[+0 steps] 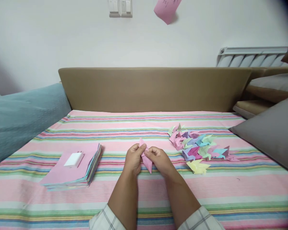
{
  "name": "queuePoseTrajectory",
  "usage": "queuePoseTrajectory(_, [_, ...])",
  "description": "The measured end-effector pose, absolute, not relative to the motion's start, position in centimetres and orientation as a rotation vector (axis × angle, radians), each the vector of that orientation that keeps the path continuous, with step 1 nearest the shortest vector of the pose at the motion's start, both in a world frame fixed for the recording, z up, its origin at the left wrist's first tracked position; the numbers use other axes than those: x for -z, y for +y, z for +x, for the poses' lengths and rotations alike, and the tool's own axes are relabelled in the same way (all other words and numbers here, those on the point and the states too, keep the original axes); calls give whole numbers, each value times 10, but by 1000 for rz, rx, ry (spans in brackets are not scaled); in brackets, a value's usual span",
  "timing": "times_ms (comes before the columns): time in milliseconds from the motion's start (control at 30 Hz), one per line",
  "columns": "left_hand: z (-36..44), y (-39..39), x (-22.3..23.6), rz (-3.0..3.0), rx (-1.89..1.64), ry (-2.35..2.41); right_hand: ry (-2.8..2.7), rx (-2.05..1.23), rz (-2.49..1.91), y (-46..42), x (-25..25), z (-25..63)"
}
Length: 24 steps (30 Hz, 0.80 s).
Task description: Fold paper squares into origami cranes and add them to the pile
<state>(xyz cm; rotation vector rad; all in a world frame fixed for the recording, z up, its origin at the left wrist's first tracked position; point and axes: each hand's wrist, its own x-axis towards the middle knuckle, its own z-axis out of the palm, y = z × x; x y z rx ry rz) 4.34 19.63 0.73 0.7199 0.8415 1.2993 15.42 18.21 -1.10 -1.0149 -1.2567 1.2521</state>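
Observation:
A pink piece of folded paper (147, 163), long and narrow with pointed ends, is held between both hands above the striped cloth. My left hand (133, 158) pinches its left edge, thumb on top. From the other side my right hand (160, 159) grips the same paper, its thumb pressed near the middle. The fingers beneath the paper are mostly hidden. To the right lies a loose pile of folded paper figures (194, 143) in pink, purple, green and blue, with a yellow folded figure (198, 166) at its near edge.
On the left, a stack of coloured paper sheets (60, 169) carries a white plug adapter (74, 159). A brown padded backrest (153, 89) runs along the far side. Grey cushions (271, 127) stand at right, and a blue-green cushion (26, 118) at left.

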Motion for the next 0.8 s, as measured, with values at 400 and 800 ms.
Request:
queuePoseTrajectory(400, [43, 196, -6, 741, -1294, 849, -1117, -1260, -962, 184, 11, 154])
queuePoseTrajectory(800, [42, 194, -9, 754, -1211, 780, -959, -1294, -917, 183, 10, 154])
